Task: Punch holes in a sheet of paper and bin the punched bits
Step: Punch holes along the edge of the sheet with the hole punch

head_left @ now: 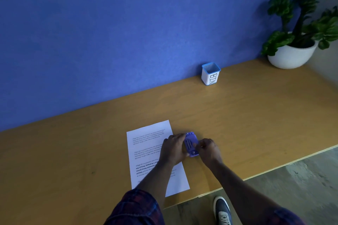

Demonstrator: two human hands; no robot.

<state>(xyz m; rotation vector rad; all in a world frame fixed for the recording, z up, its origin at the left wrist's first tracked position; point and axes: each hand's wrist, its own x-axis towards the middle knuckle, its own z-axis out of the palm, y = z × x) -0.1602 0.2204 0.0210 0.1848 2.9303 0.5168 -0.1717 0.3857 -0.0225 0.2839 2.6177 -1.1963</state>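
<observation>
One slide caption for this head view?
Both hands hold a purple hole punch at a printed white sheet's edge.

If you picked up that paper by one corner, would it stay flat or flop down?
Probably flop. The sheet of paper is a single thin printed page lying flat on the table, so it likely bends easily and weighs little. A push might slide it on the smooth wood, though the left hand rests on it.

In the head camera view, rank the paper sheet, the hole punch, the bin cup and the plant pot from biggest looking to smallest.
1. Paper sheet
2. Plant pot
3 and 4. Bin cup and hole punch: look alike, and hands partly hide the punch, so unranked.
</observation>
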